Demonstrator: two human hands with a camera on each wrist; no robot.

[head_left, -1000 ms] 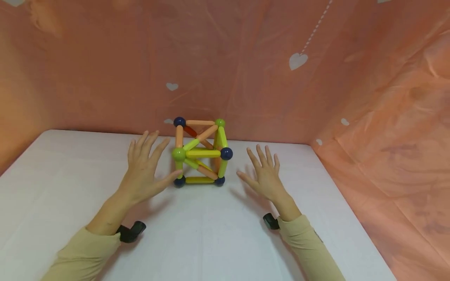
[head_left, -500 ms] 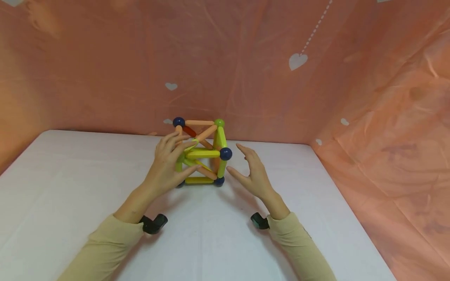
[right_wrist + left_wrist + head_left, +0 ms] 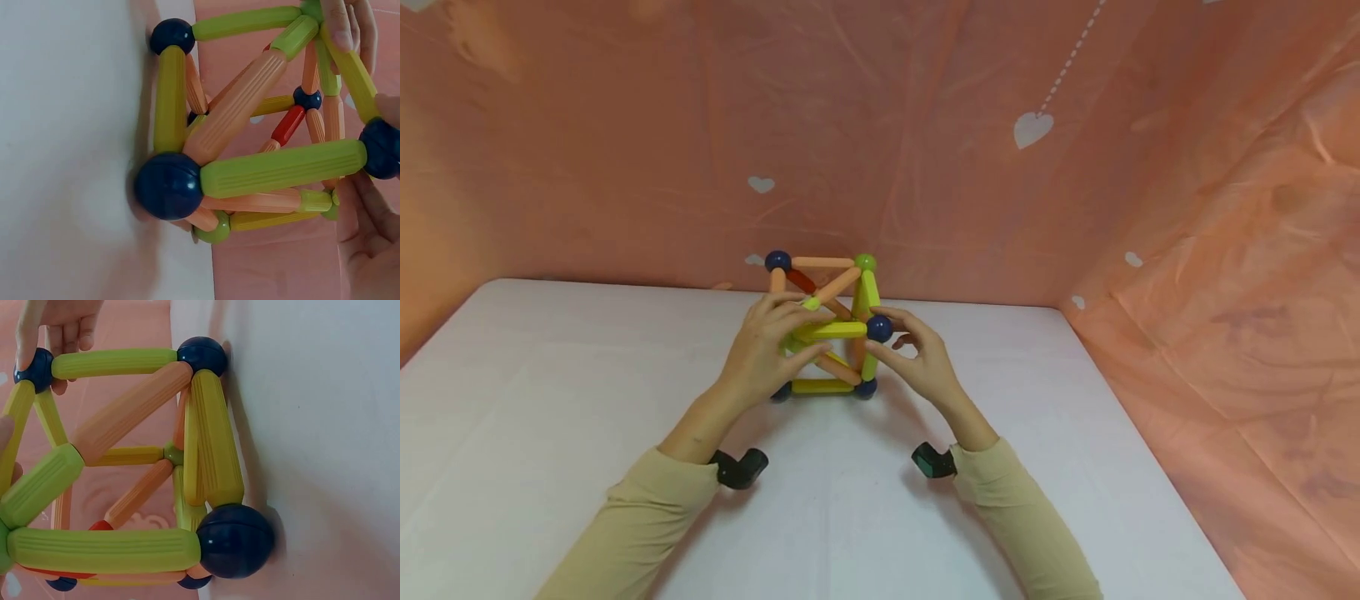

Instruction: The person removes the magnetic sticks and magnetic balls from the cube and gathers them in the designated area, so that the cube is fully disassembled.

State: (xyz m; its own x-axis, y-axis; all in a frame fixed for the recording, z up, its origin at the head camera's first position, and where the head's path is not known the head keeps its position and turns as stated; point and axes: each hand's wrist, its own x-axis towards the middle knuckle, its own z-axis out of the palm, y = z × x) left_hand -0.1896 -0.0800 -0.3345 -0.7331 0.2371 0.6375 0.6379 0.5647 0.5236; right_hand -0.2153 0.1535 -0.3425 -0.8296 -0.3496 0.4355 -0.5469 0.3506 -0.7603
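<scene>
Multicoloured plastic rod-and-ball frame (image 3: 240,101): left hand (image 3: 756,350) grips ridged yellow rod (image 3: 844,331); right hand (image 3: 927,367), gap just closed, pinches glossy navy ball (image 3: 880,328). Reach likely over.

In head view, saw lower-left blue ball (image 3: 781,392) partly hidden by left hand (image 3: 756,354); in left-wrist view, found green ball (image 3: 4,551) cropped at left.

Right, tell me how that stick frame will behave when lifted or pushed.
The frame should be stiff, since diagonal bars brace its sides. It may separate at the balls if jerked, as bar ends appear merely butted against them. Rolling seems unlikely: its lower balls sit apart on the table.
</scene>
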